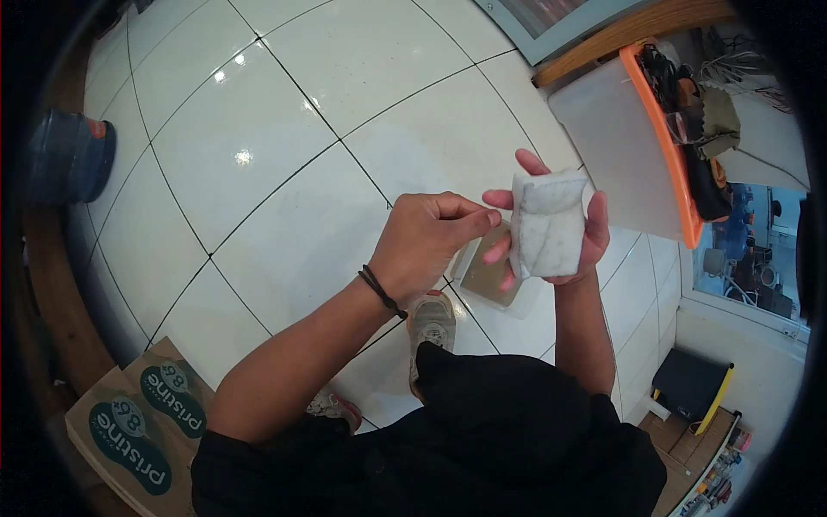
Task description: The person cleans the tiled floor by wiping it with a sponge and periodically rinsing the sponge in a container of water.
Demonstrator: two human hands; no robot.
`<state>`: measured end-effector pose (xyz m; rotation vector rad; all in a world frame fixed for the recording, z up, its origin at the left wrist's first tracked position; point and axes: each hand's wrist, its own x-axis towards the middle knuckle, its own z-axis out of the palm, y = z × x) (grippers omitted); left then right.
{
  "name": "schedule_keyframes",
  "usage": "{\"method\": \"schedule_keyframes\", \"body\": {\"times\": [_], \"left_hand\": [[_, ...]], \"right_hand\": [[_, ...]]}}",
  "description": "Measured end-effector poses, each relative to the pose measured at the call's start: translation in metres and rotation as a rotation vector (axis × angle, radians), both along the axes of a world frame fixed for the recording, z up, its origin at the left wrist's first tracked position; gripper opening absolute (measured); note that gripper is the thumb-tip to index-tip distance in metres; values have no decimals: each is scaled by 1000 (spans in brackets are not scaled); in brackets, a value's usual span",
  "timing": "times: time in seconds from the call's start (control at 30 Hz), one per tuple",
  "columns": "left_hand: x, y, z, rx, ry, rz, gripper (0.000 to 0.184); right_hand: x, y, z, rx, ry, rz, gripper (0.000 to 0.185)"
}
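Shirt [413, 457] foremost; floor [276, 155] open beyond pinched left hand [418, 241]; right hand [593, 243] grasps one pad [550, 226] over one tray's [493, 280] edge.

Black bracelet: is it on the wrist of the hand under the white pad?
No, the black bracelet is around the left wrist, while the white pad lies on the right hand.

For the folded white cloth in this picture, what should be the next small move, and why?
I would probably open the left hand slightly and bring it to the near side edge of the cloth. Its thumb and finger look pinched together just beside the cloth, while the right hand supports it from below with fingers spread.
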<state>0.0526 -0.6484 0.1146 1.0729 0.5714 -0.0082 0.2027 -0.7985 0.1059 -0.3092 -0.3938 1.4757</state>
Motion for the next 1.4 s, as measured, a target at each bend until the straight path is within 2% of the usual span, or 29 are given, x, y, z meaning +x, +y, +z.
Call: {"method": "schedule_keyframes", "body": {"times": [0.13, 0.27, 0.3, 0.33, 0.37, 0.4, 0.43, 0.47, 0.5, 0.53, 0.57, 0.6, 0.63, 0.73, 0.83, 0.87, 0.9, 0.97, 1.03, 1.07, 1.13, 1.17, 1.2, 1.27, 1.33, 1.37, 1.4], "left_hand": [[-31, 30, -29, 305, 21, 22, 15], [-144, 91, -82, 588, 491, -12, 21], [-186, 101, -88, 648, 608, -91, 24], [-230, 104, -96, 784, 756, -255, 18], [-307, 106, -131, 1122, 651, -606, 14], [-377, 100, -153, 1398, 435, -967, 14], [-413, 85, -148, 1094, 534, -1131, 17], [-400, 67, -114, 270, 997, -705, 24], [-416, 49, -104, -97, 1055, -482, 30], [-445, 30, -109, -312, 1035, -400, 34], [-450, 9, -104, -407, 1263, -319, 31], [-458, -8, -104, -472, 1318, -265, 31], [-468, -22, -106, -516, 1300, -196, 31], [-489, -50, -108, -572, 1177, -19, 30], [-497, -57, -110, -582, 1116, 85, 30], [-501, -58, -111, -585, 1106, 107, 30], [-503, -58, -112, -585, 1099, 122, 30], [-502, -60, -114, -590, 1090, 155, 29], [-503, -60, -115, -595, 1086, 171, 29], [-503, -61, -116, -598, 1083, 175, 29], [-505, -61, -117, -604, 1077, 179, 29], [-505, -60, -116, -599, 1067, 175, 28], [-504, -60, -117, -596, 1062, 172, 28], [-506, -59, -118, -590, 1053, 156, 28], [-500, -55, -117, -608, 1040, 161, 28], [-498, -54, -116, -661, 1008, 209, 26], [-492, -53, -113, -716, 976, 256, 25]], "right_hand": [[14, -15, -12, -153, -88, -56, 85], [62, -35, -38, -494, -261, -173, 71], [79, -42, -49, -603, -316, -201, 69], [96, -48, -60, -714, -372, -232, 68], [112, -54, -73, -806, -423, -276, 65], [128, -58, -86, -900, -474, -321, 63], [143, -61, -99, -995, -526, -363, 61], [157, -61, -114, -1097, -631, -402, 61], [172, -59, -129, -1198, -738, -440, 60], [188, -57, -147, -1295, -846, -479, 60], [210, -57, -172, -1346, -1125, -508, 62], [233, -59, -202, -1382, -1407, -531, 64], [248, -58, -224, -1400, -1696, -546, 66], [272, -50, -270, -1594, -2092, -494, 74], [248, 4, -306, -2058, -1983, -419, 79], [241, 24, -304, -2025, -1897, -381, 80], [224, 49, -291, -1915, -2018, -292, 80], [195, 89, -296, -1628, -2170, -385, 80], [135, 133, -294, -1340, -2253, -355, 81], [98, 150, -295, -1145, -2394, -340, 81], [23, 172, -286, -745, -2359, -234, 80], [-13, 178, -272, -583, -2255, -83, 81], [-46, 175, -269, -354, -2229, -55, 77], [-97, 166, -252, -21, -2199, 226, 66], [-113, 148, -248, 263, -2198, 215, 57], [-106, 142, -250, 287, -2193, 187, 55], [-92, 138, -253, 204, -2150, 144, 57]]}}
